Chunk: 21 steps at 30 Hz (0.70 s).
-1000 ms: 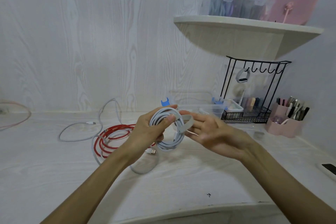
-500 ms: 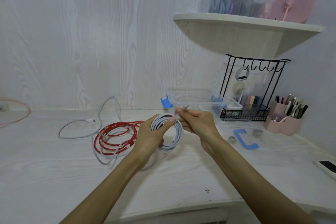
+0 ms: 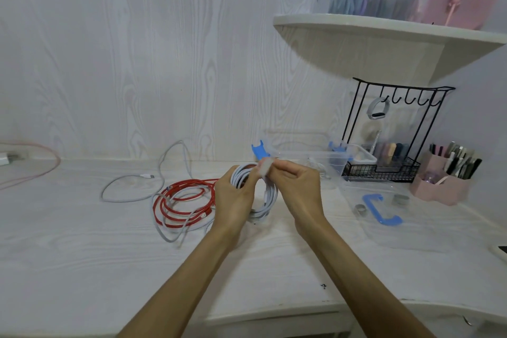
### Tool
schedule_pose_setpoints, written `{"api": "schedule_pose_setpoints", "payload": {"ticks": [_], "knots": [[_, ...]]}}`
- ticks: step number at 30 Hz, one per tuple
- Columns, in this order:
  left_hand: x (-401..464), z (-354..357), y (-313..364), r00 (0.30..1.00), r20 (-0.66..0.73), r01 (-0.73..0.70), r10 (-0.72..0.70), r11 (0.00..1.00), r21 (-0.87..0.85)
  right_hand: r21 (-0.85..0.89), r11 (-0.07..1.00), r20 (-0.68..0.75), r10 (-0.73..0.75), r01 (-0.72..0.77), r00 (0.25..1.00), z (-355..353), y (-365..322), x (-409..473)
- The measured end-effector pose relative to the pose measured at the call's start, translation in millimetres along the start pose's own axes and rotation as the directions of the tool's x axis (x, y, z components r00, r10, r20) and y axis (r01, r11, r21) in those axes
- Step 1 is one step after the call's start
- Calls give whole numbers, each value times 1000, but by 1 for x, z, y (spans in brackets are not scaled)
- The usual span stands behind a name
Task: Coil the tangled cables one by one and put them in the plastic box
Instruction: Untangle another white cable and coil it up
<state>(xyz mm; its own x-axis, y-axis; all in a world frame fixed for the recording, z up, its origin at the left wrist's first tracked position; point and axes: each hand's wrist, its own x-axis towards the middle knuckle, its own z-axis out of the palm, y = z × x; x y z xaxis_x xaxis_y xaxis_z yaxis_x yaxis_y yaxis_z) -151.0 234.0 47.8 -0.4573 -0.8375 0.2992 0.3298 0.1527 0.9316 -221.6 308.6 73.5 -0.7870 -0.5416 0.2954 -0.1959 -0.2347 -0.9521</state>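
- The left hand (image 3: 236,197) is gripping the coiled white cable (image 3: 264,195), fingers curled round the left side of the coil, holding it above the desk (image 3: 82,269).
- The right hand (image 3: 297,186) is pinching the top of the same coil, fingertips closed on a blurred white piece there; what that piece is cannot be told.
- The coil is sitting in front of the plastic box (image 3: 312,162), near its front-left corner, not inside it.
- The red cable (image 3: 181,200) is lying loosely looped on the desk, left of the box, tangled with a grey cable (image 3: 129,186).
- The clear lid (image 3: 384,211) with a blue handle is lying in front of the box, to its right.
- A black wire rack (image 3: 384,170) is standing just right of the box.
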Motion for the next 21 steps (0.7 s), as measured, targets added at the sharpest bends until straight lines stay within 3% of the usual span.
{"api": "schedule_pose_setpoints", "payload": {"ticks": [6, 11, 17, 21], "knots": [[4, -9, 1, 996, 75, 55, -49, 995, -81, 150, 982, 50, 111, -117, 993, 2, 4, 3], [6, -17, 10, 978, 208, -15, 11, 1000, 19, 34, 997, 18, 65, -66, 998, -1, -3, 11], [18, -23, 26, 877, 393, 180, -278, 946, 268, -130, 992, 50, 0, 7, 999, -14, -3, 13], [19, -20, 28, 896, 367, 143, -249, 946, 291, -230, 961, 54, -147, 155, 988, -13, 3, 8]]}}
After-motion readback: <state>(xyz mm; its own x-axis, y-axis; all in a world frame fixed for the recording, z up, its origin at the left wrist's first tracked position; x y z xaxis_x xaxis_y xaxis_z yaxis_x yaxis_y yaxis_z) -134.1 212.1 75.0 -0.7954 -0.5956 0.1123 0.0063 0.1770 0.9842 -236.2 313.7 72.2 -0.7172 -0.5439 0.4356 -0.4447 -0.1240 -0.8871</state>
